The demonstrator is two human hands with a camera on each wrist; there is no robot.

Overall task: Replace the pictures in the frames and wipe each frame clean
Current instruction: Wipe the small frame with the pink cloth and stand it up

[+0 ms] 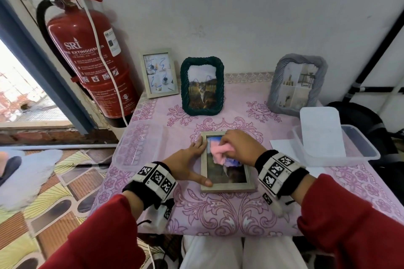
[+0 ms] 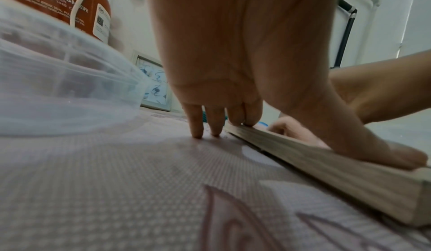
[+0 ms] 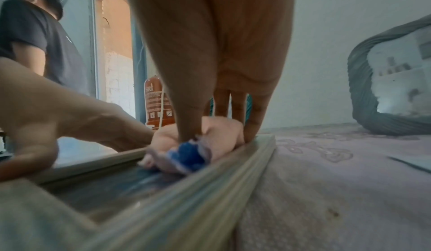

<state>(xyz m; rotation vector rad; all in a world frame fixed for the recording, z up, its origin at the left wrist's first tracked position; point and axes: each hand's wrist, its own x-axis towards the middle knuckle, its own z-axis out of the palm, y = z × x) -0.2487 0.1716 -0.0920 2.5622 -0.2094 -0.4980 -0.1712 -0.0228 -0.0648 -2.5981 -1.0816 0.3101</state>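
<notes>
A pale wooden picture frame (image 1: pixel 227 187) lies flat on the pink patterned tablecloth (image 1: pixel 218 214), glass up, with a dark landscape picture inside. My left hand (image 1: pixel 195 162) steadies its left rail: the thumb (image 2: pixel 378 144) presses on the near end and straight fingers (image 2: pixel 196 124) rest at the far corner and on the cloth. My right hand (image 1: pixel 235 148) grips a bunched pink cloth (image 1: pixel 218 152) with a blue patch (image 3: pixel 186 155) and presses it on the upper part of the glass. The frame's right rail (image 3: pixel 186 190) fills the near part of the right wrist view.
Three frames stand at the back: white (image 1: pixel 158 73), dark green woven (image 1: pixel 202 86), grey (image 1: pixel 297 85). A clear tub (image 1: pixel 360 148) with a white lid (image 1: pixel 320 131) sits right, another clear tub (image 1: pixel 135 146) left. A fire extinguisher (image 1: pixel 87 57) hangs left. Another person (image 3: pixel 39 39) stands nearby.
</notes>
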